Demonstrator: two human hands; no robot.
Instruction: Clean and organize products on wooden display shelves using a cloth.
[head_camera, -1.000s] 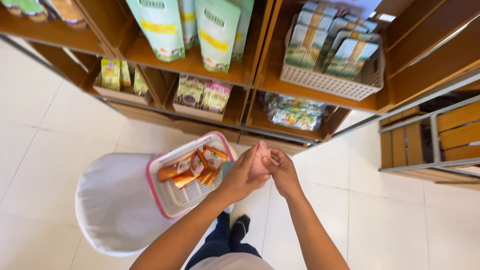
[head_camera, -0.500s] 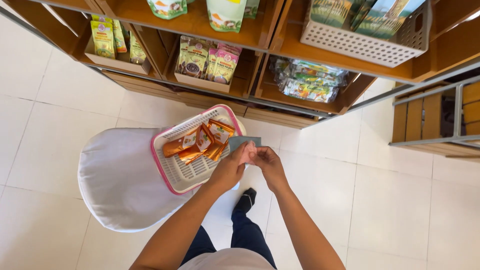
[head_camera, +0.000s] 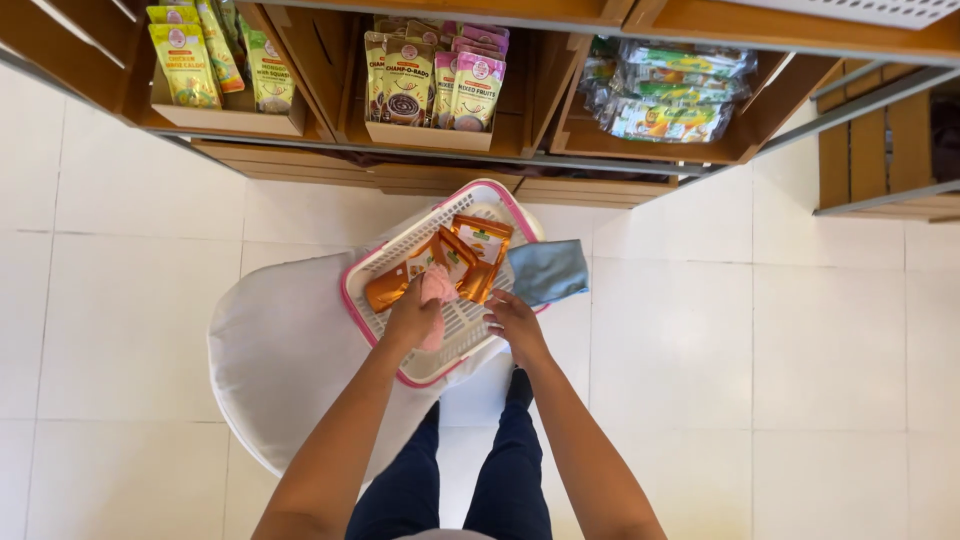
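- Over the white stool, a pink-rimmed white basket sits at 12 o'clock from me.
- My left hand is closed around a pink cloth above the basket.
- My right hand pinches a blue-grey cloth at the basket's 3 o'clock rim.
- Orange packets lie inside, at 12 o'clock from my left hand.
- Wooden shelves with pouches stand beyond.

Orange flat pouches piled inside the pink-rimmed basket. Above the basket, on the wooden shelf: yellow-green packets far left, pink-and-brown pouches directly above, clear bags to the right.
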